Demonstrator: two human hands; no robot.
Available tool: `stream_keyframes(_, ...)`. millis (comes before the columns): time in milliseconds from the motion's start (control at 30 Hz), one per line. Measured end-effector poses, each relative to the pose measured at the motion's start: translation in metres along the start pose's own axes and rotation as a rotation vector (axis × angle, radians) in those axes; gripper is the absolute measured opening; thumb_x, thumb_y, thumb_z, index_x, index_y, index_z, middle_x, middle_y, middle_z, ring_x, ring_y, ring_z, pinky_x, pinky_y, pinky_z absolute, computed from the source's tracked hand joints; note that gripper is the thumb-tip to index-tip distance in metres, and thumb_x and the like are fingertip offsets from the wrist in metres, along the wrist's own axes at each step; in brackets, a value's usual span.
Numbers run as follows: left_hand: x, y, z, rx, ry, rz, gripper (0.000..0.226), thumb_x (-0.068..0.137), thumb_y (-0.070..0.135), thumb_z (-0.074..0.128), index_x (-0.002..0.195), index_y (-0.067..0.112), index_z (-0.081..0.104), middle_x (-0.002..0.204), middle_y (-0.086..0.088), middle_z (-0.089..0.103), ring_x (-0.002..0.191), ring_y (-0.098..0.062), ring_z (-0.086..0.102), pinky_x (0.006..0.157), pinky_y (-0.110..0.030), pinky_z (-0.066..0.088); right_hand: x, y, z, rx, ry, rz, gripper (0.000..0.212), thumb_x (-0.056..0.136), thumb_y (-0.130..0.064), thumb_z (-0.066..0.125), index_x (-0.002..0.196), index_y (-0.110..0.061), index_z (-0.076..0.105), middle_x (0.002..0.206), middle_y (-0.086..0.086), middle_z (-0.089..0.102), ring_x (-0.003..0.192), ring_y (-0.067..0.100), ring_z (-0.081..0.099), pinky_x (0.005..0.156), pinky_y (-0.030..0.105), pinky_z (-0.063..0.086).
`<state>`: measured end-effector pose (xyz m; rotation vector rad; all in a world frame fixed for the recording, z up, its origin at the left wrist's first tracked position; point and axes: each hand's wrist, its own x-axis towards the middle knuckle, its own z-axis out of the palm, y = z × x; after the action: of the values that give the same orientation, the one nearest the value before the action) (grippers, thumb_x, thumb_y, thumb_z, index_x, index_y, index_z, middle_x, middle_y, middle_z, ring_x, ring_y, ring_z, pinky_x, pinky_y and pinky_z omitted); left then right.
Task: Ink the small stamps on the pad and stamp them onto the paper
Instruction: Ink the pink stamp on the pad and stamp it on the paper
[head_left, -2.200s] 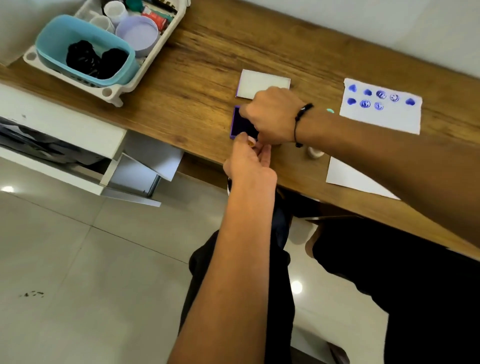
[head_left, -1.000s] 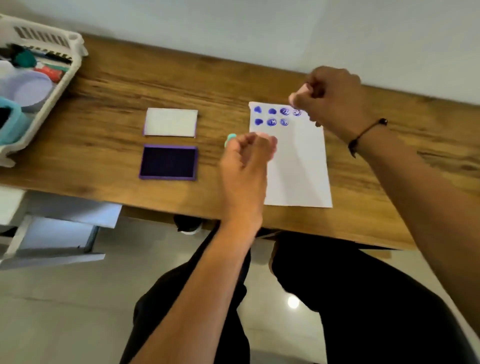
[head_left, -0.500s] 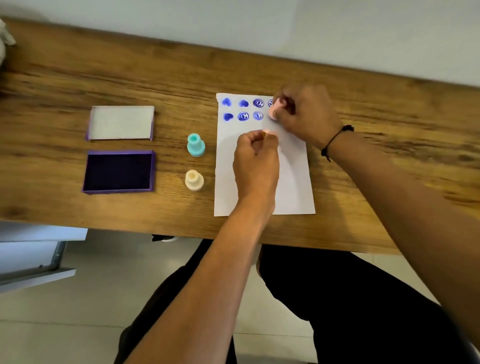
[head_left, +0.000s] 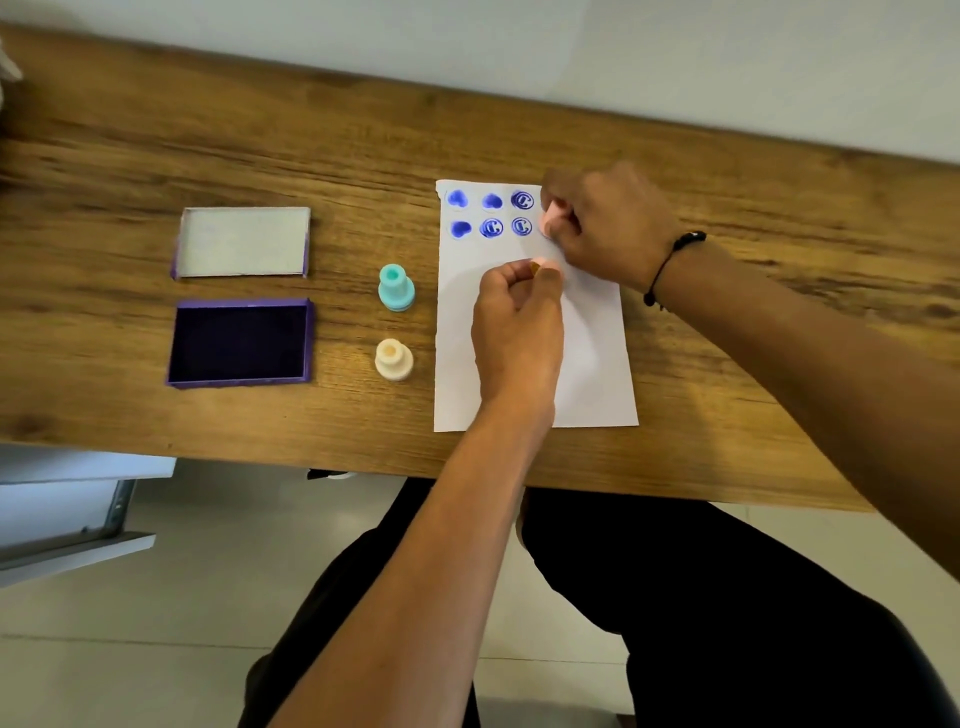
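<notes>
A white paper (head_left: 587, 364) lies on the wooden table (head_left: 753, 405), with several blue prints (head_left: 491, 214) in two rows at its top. My right hand (head_left: 608, 223) grips a pink stamp (head_left: 551, 217) and holds it down on the paper just right of the prints. My left hand (head_left: 517, 322) rests on the paper below, its fingertips pinched on a small pink piece (head_left: 539, 264). Left of the paper stand a teal stamp (head_left: 396, 287) and a cream stamp (head_left: 394, 359). Further left is the purple ink pad (head_left: 239, 340), uncovered.
The ink pad's lid (head_left: 244, 241) lies upside down behind the pad. A white drawer unit (head_left: 62, 519) sits under the table's left end. My legs in dark trousers are below the table's front edge.
Both hands left the ink pad and came over to the paper. My right hand brought the pink stamp down beside the prints, and my left hand settled on the sheet.
</notes>
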<state>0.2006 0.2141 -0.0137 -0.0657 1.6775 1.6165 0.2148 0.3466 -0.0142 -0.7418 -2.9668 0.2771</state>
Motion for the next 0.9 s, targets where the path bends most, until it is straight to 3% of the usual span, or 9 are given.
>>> stream_keyframes(200,0.0,0.002,0.001,0.015,0.017,-0.023,0.018,0.085,0.026,0.058,0.102,0.02,0.058,0.105,0.002,0.068,0.097,-0.01,0.06,0.077,-0.022,0.044,0.006,-0.001,-0.006,-0.052,-0.061,-0.015,0.015,0.079,-0.012,0.044,0.087,-0.013,0.057,0.088,0.017,0.068,0.077,0.037,0.055,0.056,0.032,0.034)
stream_keyframes(533,0.0,0.003,0.003,-0.026,0.046,-0.045,0.02,0.085,0.024,0.059,0.104,0.018,0.059,0.106,0.002,0.067,0.097,-0.01,0.06,0.065,-0.016,0.041,0.011,-0.008,-0.013,-0.069,-0.129,0.013,0.012,0.072,-0.009,0.044,0.078,-0.017,0.051,0.084,0.016,0.065,0.069,0.033,0.046,0.055,0.031,0.032)
stream_keyframes(767,-0.005,0.011,0.0,-0.064,0.02,-0.091,0.01,0.083,0.018,0.06,0.093,0.02,0.06,0.102,0.0,0.068,0.099,-0.015,0.061,0.073,-0.022,0.046,0.01,-0.012,-0.026,-0.043,-0.228,0.06,0.018,0.079,-0.012,0.046,0.091,-0.015,0.059,0.098,0.014,0.068,0.089,0.036,0.059,0.063,0.034,0.043)
stream_keyframes(833,-0.006,0.015,-0.002,-0.097,0.013,-0.081,0.007,0.082,0.016,0.06,0.085,0.022,0.059,0.095,0.001,0.07,0.096,-0.016,0.064,0.081,-0.027,0.049,0.005,-0.015,-0.051,0.096,-0.162,0.114,0.018,0.081,-0.013,0.05,0.093,-0.012,0.063,0.102,0.015,0.069,0.095,0.035,0.06,0.075,0.038,0.05)
stream_keyframes(900,-0.007,0.017,-0.006,-0.116,0.015,-0.043,0.006,0.083,0.017,0.06,0.083,0.023,0.06,0.09,0.001,0.072,0.09,-0.015,0.067,0.084,-0.029,0.052,-0.006,-0.019,-0.085,0.198,-0.011,0.118,0.015,0.082,-0.016,0.052,0.091,-0.009,0.063,0.097,0.014,0.069,0.085,0.023,0.061,0.075,0.027,0.05)
